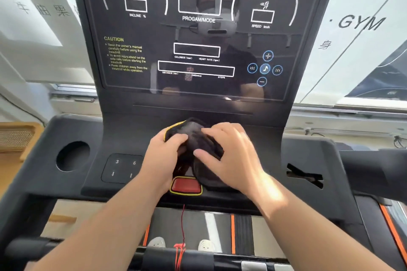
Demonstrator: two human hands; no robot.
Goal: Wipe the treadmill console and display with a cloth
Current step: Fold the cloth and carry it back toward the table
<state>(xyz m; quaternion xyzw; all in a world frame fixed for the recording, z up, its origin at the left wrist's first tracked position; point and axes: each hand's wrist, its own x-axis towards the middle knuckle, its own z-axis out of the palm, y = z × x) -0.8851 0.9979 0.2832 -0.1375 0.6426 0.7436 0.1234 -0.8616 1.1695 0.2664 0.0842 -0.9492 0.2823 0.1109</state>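
A dark cloth with a yellow hem lies bunched on the middle of the black treadmill console, just below the display. My left hand grips its left side, fingers curled into the fabric. My right hand lies over its right side, fingers spread and pressing on it. The glossy black display stands upright behind, with white outlines, yellow caution text and blue round buttons at the right. Part of the cloth is hidden under my hands.
A red safety key in a yellow frame sits just below the cloth, a red cord hanging from it. A round cup holder and a keypad lie left. A handlebar juts right. Windows flank the display.
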